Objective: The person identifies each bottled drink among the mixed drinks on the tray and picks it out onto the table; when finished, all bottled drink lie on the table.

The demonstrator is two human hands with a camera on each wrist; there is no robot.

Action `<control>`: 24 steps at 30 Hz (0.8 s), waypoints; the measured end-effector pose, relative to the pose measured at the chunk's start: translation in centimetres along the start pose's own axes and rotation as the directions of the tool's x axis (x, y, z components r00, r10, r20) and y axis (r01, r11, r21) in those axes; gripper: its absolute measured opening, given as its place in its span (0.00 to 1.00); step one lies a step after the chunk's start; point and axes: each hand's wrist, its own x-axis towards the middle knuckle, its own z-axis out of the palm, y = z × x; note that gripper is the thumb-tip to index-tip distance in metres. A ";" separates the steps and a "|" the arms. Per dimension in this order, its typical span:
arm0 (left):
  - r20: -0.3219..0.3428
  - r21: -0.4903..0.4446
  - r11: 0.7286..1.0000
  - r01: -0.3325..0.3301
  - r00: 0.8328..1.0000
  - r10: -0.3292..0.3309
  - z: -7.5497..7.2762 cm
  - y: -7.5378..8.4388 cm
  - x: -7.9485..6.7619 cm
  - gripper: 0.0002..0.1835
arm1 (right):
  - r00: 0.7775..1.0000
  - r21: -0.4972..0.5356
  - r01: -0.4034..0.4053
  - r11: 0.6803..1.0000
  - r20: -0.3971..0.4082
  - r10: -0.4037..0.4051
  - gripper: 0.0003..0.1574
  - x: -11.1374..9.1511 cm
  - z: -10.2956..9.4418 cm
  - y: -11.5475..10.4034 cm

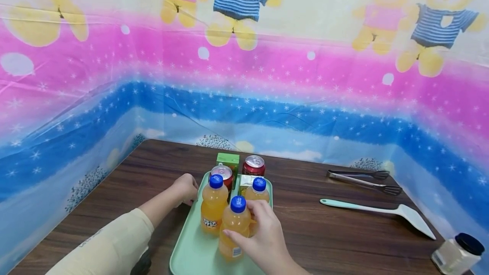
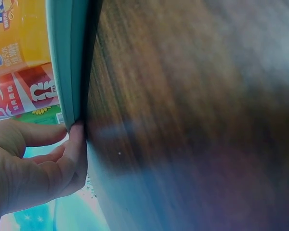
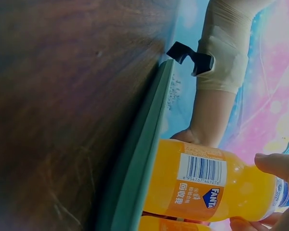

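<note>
A light green tray (image 1: 188, 247) lies on the dark wooden table with drinks on it. My left hand (image 1: 186, 189) pinches its left rim near the far corner, thumb and forefinger meeting at the edge in the left wrist view. With my right hand (image 1: 266, 233) I hold the nearest orange Fanta bottle (image 3: 197, 180) by its upper part, thumb on one side and fingers on the other. Two more blue-capped orange bottles, one left (image 1: 212, 203) and one right (image 1: 257, 193), stand behind it. Further back are a red can (image 1: 225, 174) and a small carton (image 1: 249, 179).
Beyond the tray's far end stand a green carton (image 1: 229, 159) and another red can (image 1: 254, 166). To the right lie metal tongs (image 1: 366, 178) and a pale green turner (image 1: 410, 215). A black-lidded jar (image 1: 454, 254) sits near the right edge. Printed cloth (image 1: 267, 118) hangs around the table.
</note>
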 end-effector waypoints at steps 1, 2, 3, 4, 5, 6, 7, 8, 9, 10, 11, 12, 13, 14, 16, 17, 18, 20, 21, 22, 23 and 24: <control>0.000 -0.002 1.000 0.000 1.000 0.000 0.0 0.0 0.0 0.09 | 1.000 -0.003 0.004 1.000 -0.004 -0.004 0.34 0.0 0.0 0.0; 0.000 -0.004 1.000 0.000 1.000 0.000 0.0 0.0 0.0 0.09 | 1.000 -0.006 0.008 1.000 -0.008 -0.008 0.34 0.0 0.0 0.0; 0.001 -0.006 1.000 0.001 1.000 -0.001 0.0 0.0 0.0 0.09 | 1.000 -0.006 0.011 1.000 -0.012 -0.011 0.34 0.0 0.0 0.0; 0.001 -0.006 1.000 0.002 1.000 -0.002 0.0 0.0 0.0 0.09 | 1.000 -0.008 0.014 1.000 -0.016 -0.014 0.33 0.0 -0.1 0.0; 0.001 -0.006 1.000 0.002 1.000 -0.002 0.0 0.0 0.1 0.09 | 1.000 -0.008 0.017 1.000 -0.019 -0.017 0.33 0.0 -0.1 -0.1; 0.001 -0.006 1.000 0.003 1.000 -0.003 0.0 0.0 0.1 0.09 | 1.000 -0.007 0.017 1.000 -0.021 -0.018 0.33 0.0 -0.1 -0.1; 0.001 -0.005 1.000 0.003 1.000 -0.003 0.0 0.0 0.1 0.09 | 1.000 -0.003 0.017 1.000 -0.022 -0.017 0.33 0.0 -0.1 -0.1; 0.001 -0.004 1.000 0.003 1.000 -0.003 0.0 0.0 0.0 0.08 | 1.000 0.005 0.014 1.000 -0.022 -0.014 0.33 0.0 -0.1 -0.1; 0.001 -0.003 1.000 0.002 1.000 -0.002 0.0 0.0 0.0 0.08 | 1.000 0.015 0.010 1.000 -0.020 -0.010 0.33 0.0 -0.1 -0.1; 0.001 -0.002 1.000 0.002 1.000 -0.002 0.0 0.0 0.0 0.08 | 1.000 0.023 0.007 1.000 -0.020 -0.006 0.33 0.0 -0.1 -0.1; 0.001 -0.002 1.000 0.002 1.000 -0.002 0.0 0.0 0.0 0.08 | 1.000 0.033 0.004 0.999 -0.018 -0.003 0.33 0.0 -0.1 -0.1; 0.000 -0.002 1.000 0.001 1.000 -0.001 0.0 0.0 0.0 0.08 | 1.000 0.043 0.000 0.999 -0.017 0.001 0.33 0.0 -0.1 -0.1; -0.001 -0.003 1.000 0.000 1.000 0.000 0.0 0.0 0.0 0.08 | 1.000 0.051 -0.005 0.999 -0.015 0.006 0.33 0.0 0.0 -0.1; -0.001 -0.004 1.000 0.000 1.000 0.000 0.0 0.0 0.0 0.08 | 1.000 0.057 -0.008 0.998 -0.014 0.009 0.32 0.1 0.0 -0.1; -0.001 -0.006 1.000 -0.001 1.000 0.001 0.0 0.0 0.0 0.09 | 1.000 0.066 -0.013 0.998 -0.012 0.014 0.33 0.1 0.0 -0.1; -0.001 -0.008 1.000 0.000 1.000 0.000 0.0 0.0 0.0 0.09 | 1.000 0.070 -0.016 0.997 -0.011 0.016 0.33 0.1 -0.1 -0.1; 0.000 -0.009 1.000 0.000 1.000 0.000 0.0 0.0 0.0 0.09 | 1.000 0.075 -0.020 0.997 -0.008 0.021 0.33 0.1 -0.1 -0.1; 0.000 -0.013 1.000 0.000 1.000 0.000 0.0 0.0 0.0 0.09 | 1.000 0.087 -0.022 0.996 -0.006 0.023 0.33 0.0 -0.1 -0.2; -0.001 -0.015 1.000 -0.001 1.000 0.001 0.0 0.0 0.0 0.09 | 1.000 0.092 -0.022 0.996 -0.005 0.022 0.33 0.0 -0.1 -0.1; -0.001 -0.015 1.000 -0.001 1.000 0.001 0.0 -0.1 0.0 0.09 | 1.000 0.098 -0.023 0.995 -0.003 0.024 0.33 0.0 -0.1 -0.1; -0.001 -0.016 1.000 -0.002 1.000 0.002 0.0 -0.1 0.0 0.09 | 1.000 0.105 -0.027 0.994 -0.001 0.027 0.33 0.0 -0.1 -0.1; -0.002 -0.016 1.000 -0.003 1.000 0.003 0.0 -0.1 0.0 0.09 | 1.000 0.112 -0.027 0.993 -0.001 0.028 0.32 0.0 -0.1 -0.1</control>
